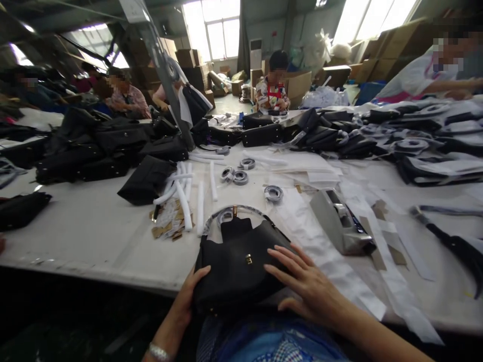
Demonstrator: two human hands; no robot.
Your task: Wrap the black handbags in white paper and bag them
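Note:
A black handbag (pixel 234 271) with a small gold clasp on its front stands at the table's near edge, close to my body. Its flap tab (pixel 236 229) sticks up at the top, and the handle (pixel 249 207) arches behind it in a clear wrap. My left hand (pixel 188 291) grips the bag's left side, thumb on the front and the other fingers hidden. Spread fingers of my right hand (pixel 302 281) lie against the front panel at the right, holding nothing.
Right of the bag is a grey tape dispenser (pixel 341 223) beside white paper strips (pixel 317 236). Coiled straps (pixel 273 194), white foam tubes (pixel 199 208) and brown scraps (pixel 171 221) lie beyond it. Black bags (pixel 90 146) are piled farther back. Several people (pixel 273 85) work across the table.

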